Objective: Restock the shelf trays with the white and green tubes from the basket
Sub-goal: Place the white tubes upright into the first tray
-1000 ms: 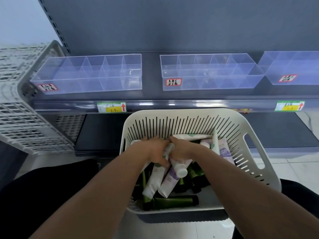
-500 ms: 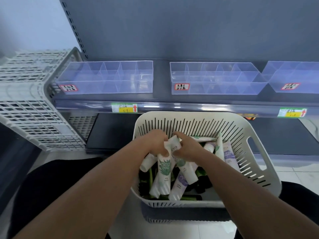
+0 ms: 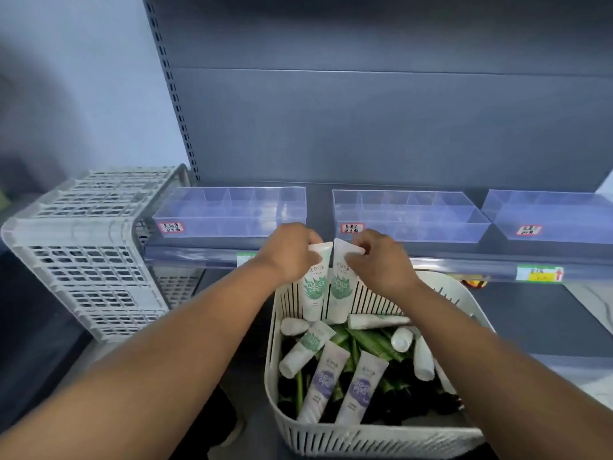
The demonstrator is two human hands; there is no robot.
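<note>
Tubes (image 3: 317, 280) in white and green are pinched at their crimped ends, one by each of the hands (image 3: 292, 252) (image 3: 378, 260), above the basket (image 3: 365, 436). Either could be dropped if the thin pinch slips, or slotted into the wrong tray (image 3: 232, 210)

We face a dark grey shelving unit (image 3: 381, 127) whose back panel fills the far view, with a perforated upright post (image 3: 172, 94) at its left edge. Left of it stands a pale wall (image 3: 76, 78). A light tiled floor (image 3: 593, 303) shows at the right
</note>
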